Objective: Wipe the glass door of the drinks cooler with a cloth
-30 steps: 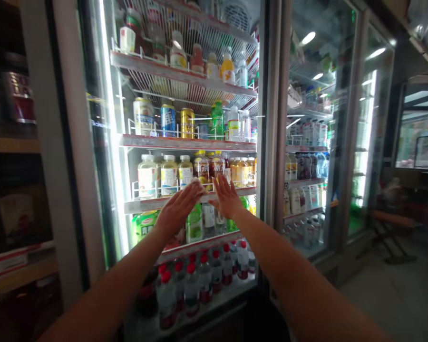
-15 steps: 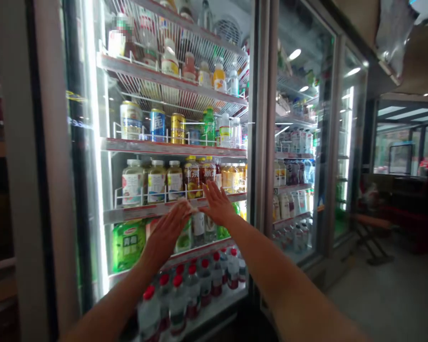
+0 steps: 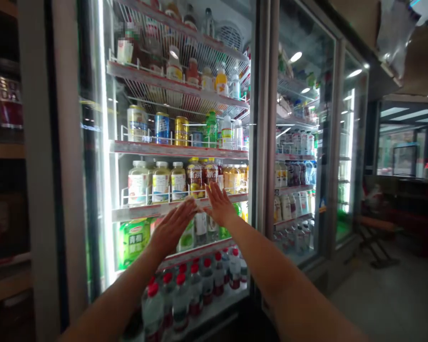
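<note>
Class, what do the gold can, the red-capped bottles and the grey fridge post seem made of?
Gold can: likely metal, shiny, with bright highlights.
Red-capped bottles: probably smooth plastic, being see-through; glass remains possible.
Grey fridge post: perhaps metal, with a dull sheen.

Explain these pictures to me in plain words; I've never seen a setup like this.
No machine here: these are a person's two bare hands, seen from a camera worn on the head that looks forward and down. The left hand and the right hand reach out toward a lit fridge. Its shelves carry cans and bottles, with red-capped bottles at the bottom. The right hand holds nothing visible; the left hand's fingertips are too blurred to tell.
</note>
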A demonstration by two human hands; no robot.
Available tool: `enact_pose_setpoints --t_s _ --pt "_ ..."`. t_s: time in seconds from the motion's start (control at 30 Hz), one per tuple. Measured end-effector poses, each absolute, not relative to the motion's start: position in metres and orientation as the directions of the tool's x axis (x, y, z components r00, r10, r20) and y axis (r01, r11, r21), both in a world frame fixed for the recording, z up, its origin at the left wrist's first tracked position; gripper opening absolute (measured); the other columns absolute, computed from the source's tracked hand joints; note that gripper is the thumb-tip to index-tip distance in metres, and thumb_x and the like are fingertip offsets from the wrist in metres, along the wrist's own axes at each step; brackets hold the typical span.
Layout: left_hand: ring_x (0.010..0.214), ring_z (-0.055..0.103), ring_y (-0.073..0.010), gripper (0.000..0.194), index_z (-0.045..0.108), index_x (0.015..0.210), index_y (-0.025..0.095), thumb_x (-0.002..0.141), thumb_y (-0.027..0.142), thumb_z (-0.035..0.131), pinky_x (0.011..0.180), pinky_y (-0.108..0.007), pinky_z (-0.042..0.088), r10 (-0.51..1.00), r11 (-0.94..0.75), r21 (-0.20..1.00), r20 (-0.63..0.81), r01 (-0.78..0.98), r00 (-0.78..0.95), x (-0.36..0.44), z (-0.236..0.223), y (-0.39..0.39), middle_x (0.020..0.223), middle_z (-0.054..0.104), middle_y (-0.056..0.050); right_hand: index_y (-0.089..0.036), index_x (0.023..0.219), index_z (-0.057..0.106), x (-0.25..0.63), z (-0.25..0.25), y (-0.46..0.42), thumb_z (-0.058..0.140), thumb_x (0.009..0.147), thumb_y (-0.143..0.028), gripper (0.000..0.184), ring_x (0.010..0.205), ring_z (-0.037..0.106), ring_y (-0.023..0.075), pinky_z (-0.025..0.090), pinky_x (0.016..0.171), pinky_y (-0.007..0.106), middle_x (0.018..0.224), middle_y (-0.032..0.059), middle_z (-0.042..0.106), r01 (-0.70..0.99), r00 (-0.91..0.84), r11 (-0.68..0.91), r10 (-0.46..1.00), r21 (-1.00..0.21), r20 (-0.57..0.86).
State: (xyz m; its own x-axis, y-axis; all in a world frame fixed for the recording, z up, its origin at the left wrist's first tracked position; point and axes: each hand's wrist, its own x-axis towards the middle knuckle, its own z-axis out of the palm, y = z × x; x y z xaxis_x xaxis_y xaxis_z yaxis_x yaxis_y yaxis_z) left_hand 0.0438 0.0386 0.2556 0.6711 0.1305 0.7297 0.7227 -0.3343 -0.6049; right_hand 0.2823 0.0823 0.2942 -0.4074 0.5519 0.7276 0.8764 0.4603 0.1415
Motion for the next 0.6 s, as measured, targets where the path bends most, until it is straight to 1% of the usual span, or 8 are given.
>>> enact_pose_setpoints --t_s 0.07,0.17,0.23,0.3,0.37,0.43,0.5,0.6 --pt "0.157 0.023 -0.0230 0.072 0.039 0.160 0.021 0.091 0.002 0.041 0.127 -0.044 0.028 0.132 -0.318 -0.567 0.767 0.759 0.628 0.047 0.288 0.038 0.166 0.035 -0.008 -0.018 0.167 0.008 0.282 0.293 0.081 0.055 0.101 -0.050 0.087 0.160 -0.003 0.0237 0.015 0.131 0.051 0.170 0.0089 -0.002 0.876 -0.405 0.462 0.541 0.142 0.737" --pt "0.158 0.019 -0.0249 0.073 0.034 0.162 0.024 0.092 0.000 0.040 0.125 -0.048 0.030 0.129 -0.310 -0.474 0.838 0.824 0.531 0.052 0.324 0.038 0.168 0.030 -0.009 -0.017 0.167 0.010 0.282 0.290 0.079 0.055 0.102 -0.049 0.086 0.160 -0.001 0.0245 0.015 0.131 0.052 0.171 0.0100 0.001 0.866 -0.409 0.479 0.518 0.141 0.751" --pt "0.159 0.018 -0.0263 0.072 0.032 0.162 0.024 0.094 0.001 0.038 0.125 -0.050 0.031 0.136 -0.308 -0.424 0.866 0.852 0.480 0.056 0.334 0.038 0.169 0.025 -0.009 -0.017 0.167 0.009 0.282 0.288 0.080 0.054 0.103 -0.048 0.084 0.160 -0.001 0.0245 0.016 0.130 0.052 0.171 0.0106 0.002 0.860 -0.409 0.492 0.505 0.136 0.760" --pt "0.159 0.018 -0.0273 0.071 0.032 0.162 0.022 0.095 0.001 0.038 0.125 -0.050 0.030 0.138 -0.303 -0.412 0.873 0.859 0.467 0.058 0.332 0.037 0.170 0.024 -0.009 -0.017 0.167 0.008 0.282 0.286 0.081 0.052 0.104 -0.045 0.082 0.160 -0.002 0.0244 0.016 0.130 0.053 0.171 0.0108 0.002 0.858 -0.407 0.496 0.502 0.132 0.763" --pt "0.159 0.018 -0.0266 0.071 0.033 0.162 0.021 0.094 0.001 0.040 0.125 -0.049 0.030 0.143 -0.300 -0.431 0.861 0.851 0.487 0.059 0.316 0.037 0.169 0.026 -0.010 -0.017 0.167 0.007 0.283 0.284 0.082 0.050 0.105 -0.042 0.080 0.160 -0.003 0.0244 0.015 0.130 0.054 0.171 0.0107 0.002 0.861 -0.405 0.493 0.507 0.130 0.760" --pt "0.158 0.019 -0.0251 0.070 0.038 0.160 0.020 0.092 0.001 0.040 0.126 -0.046 0.029 0.144 -0.313 -0.479 0.830 0.820 0.539 0.058 0.288 0.035 0.167 0.031 -0.010 -0.017 0.167 0.007 0.284 0.282 0.082 0.050 0.105 -0.044 0.081 0.160 -0.004 0.0242 0.014 0.130 0.054 0.170 0.0100 0.000 0.860 -0.408 0.492 0.509 0.133 0.758" --pt "0.158 0.022 -0.0238 0.069 0.044 0.157 0.020 0.091 0.001 0.040 0.126 -0.043 0.029 0.168 -0.339 -0.535 0.775 0.774 0.609 0.055 0.251 0.033 0.165 0.036 -0.009 -0.017 0.167 0.007 0.285 0.281 0.081 0.051 0.104 -0.047 0.082 0.159 -0.005 0.0238 0.014 0.131 0.053 0.170 0.0091 -0.001 0.859 -0.419 0.493 0.528 0.135 0.739" --pt "0.155 0.032 -0.0218 0.067 0.049 0.154 0.023 0.090 0.003 0.043 0.126 -0.039 0.028 0.219 -0.374 -0.610 0.674 0.699 0.705 0.047 0.190 0.031 0.163 0.041 -0.004 -0.016 0.167 0.008 0.287 0.278 0.078 0.052 0.103 -0.046 0.083 0.159 -0.007 0.0236 0.012 0.131 0.052 0.170 0.0078 -0.003 0.865 -0.428 0.483 0.576 0.132 0.696"
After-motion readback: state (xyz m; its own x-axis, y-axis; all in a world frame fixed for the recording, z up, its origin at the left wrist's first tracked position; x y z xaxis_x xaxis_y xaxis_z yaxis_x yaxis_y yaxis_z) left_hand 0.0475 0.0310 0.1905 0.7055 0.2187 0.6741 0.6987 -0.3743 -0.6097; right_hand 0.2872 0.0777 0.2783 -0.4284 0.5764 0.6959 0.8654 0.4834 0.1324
